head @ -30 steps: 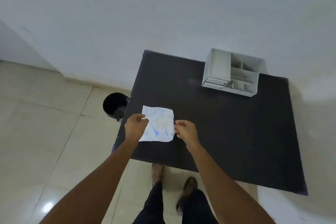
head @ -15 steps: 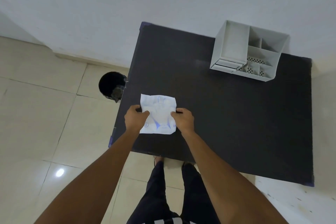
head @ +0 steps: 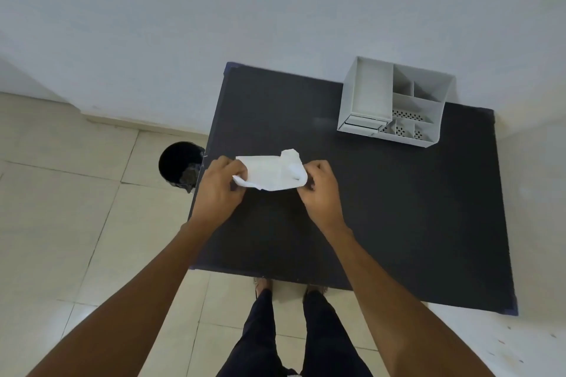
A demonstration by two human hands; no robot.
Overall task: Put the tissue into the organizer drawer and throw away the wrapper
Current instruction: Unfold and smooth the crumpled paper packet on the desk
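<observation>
A dark table stands against a pale wall, over cream floor tiles, seen from above. At the table's far right sits a white organizer with several open compartments and a small drawer at its front left, which looks shut. On the floor just left of the table is a black bin.

Near the table's left edge, two bare hands hold a white tissue packet between them. The left hand pinches its left end with fingers closed; the right hand grips its right end, fingers curled around it.

Half a second ago the packet was a flat square with blue print facing up. Now it is crumpled and pulled sideways, a flap raised at the right end. This suggests the wrapper is being torn open, an early step: the tissue is not yet free, and both the drawer and the bin are well apart from the hands.
</observation>
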